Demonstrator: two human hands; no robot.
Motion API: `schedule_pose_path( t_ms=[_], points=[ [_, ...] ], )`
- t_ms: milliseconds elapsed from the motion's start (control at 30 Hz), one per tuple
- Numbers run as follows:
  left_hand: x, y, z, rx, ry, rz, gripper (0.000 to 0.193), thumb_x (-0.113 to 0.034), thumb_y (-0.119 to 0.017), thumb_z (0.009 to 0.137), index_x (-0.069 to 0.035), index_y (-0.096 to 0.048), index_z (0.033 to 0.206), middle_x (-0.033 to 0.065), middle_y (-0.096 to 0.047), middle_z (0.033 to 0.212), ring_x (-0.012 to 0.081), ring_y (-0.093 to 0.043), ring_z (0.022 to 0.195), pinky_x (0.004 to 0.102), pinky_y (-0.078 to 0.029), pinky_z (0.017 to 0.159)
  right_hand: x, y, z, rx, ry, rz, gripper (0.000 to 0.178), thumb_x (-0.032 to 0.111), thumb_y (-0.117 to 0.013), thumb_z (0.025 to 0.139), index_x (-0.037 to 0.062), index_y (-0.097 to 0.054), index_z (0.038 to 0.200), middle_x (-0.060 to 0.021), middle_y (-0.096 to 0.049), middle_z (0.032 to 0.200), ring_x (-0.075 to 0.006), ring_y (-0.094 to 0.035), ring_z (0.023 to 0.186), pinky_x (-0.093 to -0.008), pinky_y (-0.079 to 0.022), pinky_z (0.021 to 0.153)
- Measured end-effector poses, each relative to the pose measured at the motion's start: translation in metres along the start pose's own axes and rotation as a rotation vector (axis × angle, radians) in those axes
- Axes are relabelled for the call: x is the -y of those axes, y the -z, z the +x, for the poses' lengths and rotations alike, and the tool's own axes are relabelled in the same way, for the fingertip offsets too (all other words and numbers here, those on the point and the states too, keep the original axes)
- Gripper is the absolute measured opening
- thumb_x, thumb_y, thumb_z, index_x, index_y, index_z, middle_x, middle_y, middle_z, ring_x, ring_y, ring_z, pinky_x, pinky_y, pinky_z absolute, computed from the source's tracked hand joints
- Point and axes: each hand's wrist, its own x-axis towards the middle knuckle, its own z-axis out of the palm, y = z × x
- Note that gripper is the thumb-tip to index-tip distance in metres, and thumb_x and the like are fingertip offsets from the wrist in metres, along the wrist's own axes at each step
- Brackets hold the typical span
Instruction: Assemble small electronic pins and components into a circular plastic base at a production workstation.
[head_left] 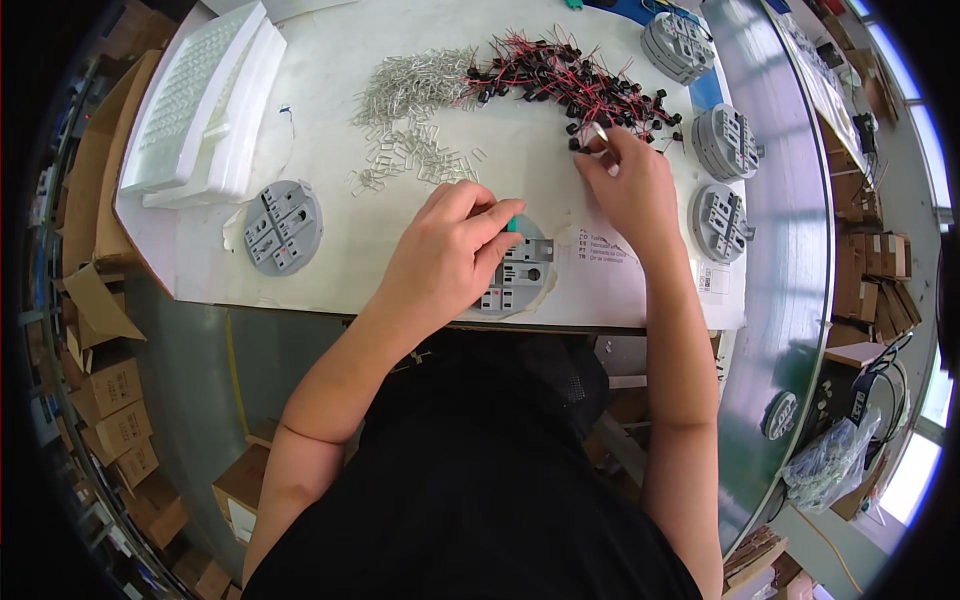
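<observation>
My left hand (445,250) is closed, with thumb and forefinger pinching a small green piece (514,222). It is over the upper part of a round grey plate (523,272) with square sockets and slots, partly hiding the plate. My right hand (637,185) reaches to the near edge of a heap of small black parts with red and black wires (560,80). Its fingers are bent together around a short whitish thing (600,132). Small black parts (580,146) lie at the fingertips; whether they are gripped is hidden.
Left of the black heap lies a pile of U-shaped metal clips (415,95). Another round grey plate (284,228) is at the left, near white foam trays (205,110). Stacked grey round plates (725,142) stand along the right side. Cardboard boxes (120,425) stand beyond the table's left edge.
</observation>
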Motion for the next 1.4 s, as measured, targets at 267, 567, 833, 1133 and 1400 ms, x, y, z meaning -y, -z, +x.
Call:
schedule_pose_path(
  t_ms=[267,567,833,1133,1400],
  points=[
    [-0.012,0.02,0.014,-0.101,-0.151,0.103,0.051,-0.019,-0.09,0.082,-0.006,-0.076,0.129,0.0109,-0.067,0.126,0.0304,-0.066,0.112,0.0414,-0.056,0.096,0.021,0.037,-0.04,0.0,-0.05,0.079,0.022,0.01,-0.08,0.089,0.0023,-0.074,0.108,-0.0066,-0.074,0.088,-0.0119,-0.059,0.065,-0.0305,-0.049,0.062],
    [-0.025,0.032,0.022,-0.028,-0.113,-0.225,0.035,-0.017,-0.089,0.088,-0.003,-0.08,0.119,0.0083,-0.077,0.103,0.0244,-0.071,0.091,0.0364,-0.058,0.085,0.069,0.053,-0.072,-0.031,0.325,0.192,0.021,-0.006,-0.083,0.083,0.0033,-0.076,0.102,-0.0058,-0.074,0.096,-0.0125,-0.06,0.064,-0.0276,-0.047,0.058],
    [-0.022,0.037,0.005,0.147,0.264,-0.698,0.015,-0.009,-0.078,0.097,0.003,-0.077,0.106,0.0027,-0.078,0.089,0.0042,-0.064,0.079,0.0237,-0.053,0.073,0.074,0.039,-0.081,0.112,0.221,0.448,0.021,-0.003,-0.085,0.085,0.0024,-0.076,0.103,-0.0036,-0.074,0.096,-0.0074,-0.055,0.064,-0.0245,-0.045,0.058],
    [-0.013,0.022,-0.021,0.055,0.155,-0.368,0.009,-0.006,-0.079,0.088,-0.002,-0.075,0.094,0.0054,-0.071,0.079,0.0156,-0.065,0.073,0.0316,-0.053,0.074,0.057,0.026,-0.105,0.268,-0.293,0.621,0.02,-0.002,-0.081,0.094,-0.0005,-0.074,0.112,0.0018,-0.072,0.093,-0.0015,-0.048,0.066,-0.022,-0.04,0.059],
    [-0.012,0.018,-0.025,0.046,0.132,-0.195,0.01,-0.008,-0.079,0.081,-0.006,-0.072,0.088,0.0044,-0.069,0.085,0.0241,-0.06,0.083,0.0386,-0.047,0.091,0.051,0.024,-0.109,0.315,-0.079,0.593,0.019,-0.005,-0.077,0.096,-0.0019,-0.072,0.114,0.0015,-0.068,0.101,0.0,-0.052,0.071,-0.0194,-0.04,0.059]
  ],
)
